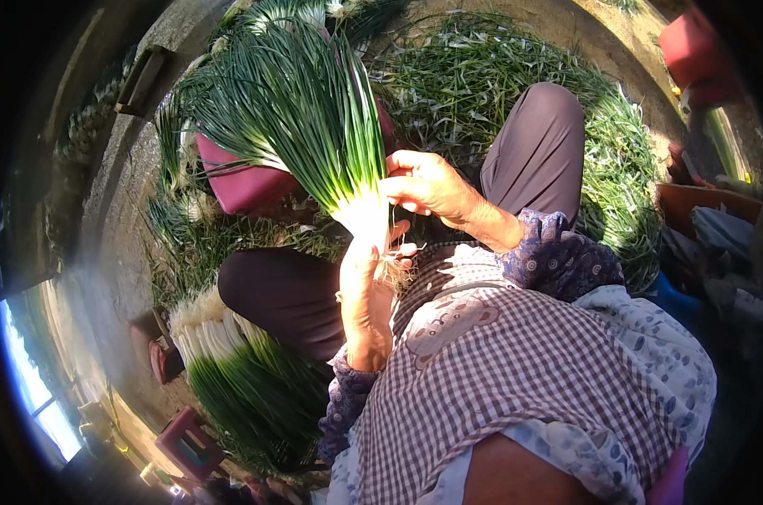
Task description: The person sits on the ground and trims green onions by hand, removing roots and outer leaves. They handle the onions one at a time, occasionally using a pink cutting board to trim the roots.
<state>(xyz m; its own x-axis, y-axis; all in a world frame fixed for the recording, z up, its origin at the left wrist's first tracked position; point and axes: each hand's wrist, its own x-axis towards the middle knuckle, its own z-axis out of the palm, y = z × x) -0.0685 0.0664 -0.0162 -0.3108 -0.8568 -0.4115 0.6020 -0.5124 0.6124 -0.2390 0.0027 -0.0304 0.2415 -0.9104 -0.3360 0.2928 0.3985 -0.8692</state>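
Observation:
My left hand (367, 297) is closed around the white root end of a large bunch of green onions (331, 139), whose leaves fan out towards the top left. At the bunch's right side is my right hand (428, 186), thumb and fingers pinching at the stalks just above the white part; whether a single stalk is between them cannot be told. Thin roots (394, 268) hang out beside the left palm. Under the leaves, a pink plastic stool (249, 186) shows in part, with more green onions lying over it.
A heap of loose green leaves (482, 69) spreads beyond my knees and along the right. Stacked green onions (242, 366) lie beside my left leg. A reddish stool (190, 444) stands at the lower left, a red one (697, 57) at the upper right, near a brown container (690, 202).

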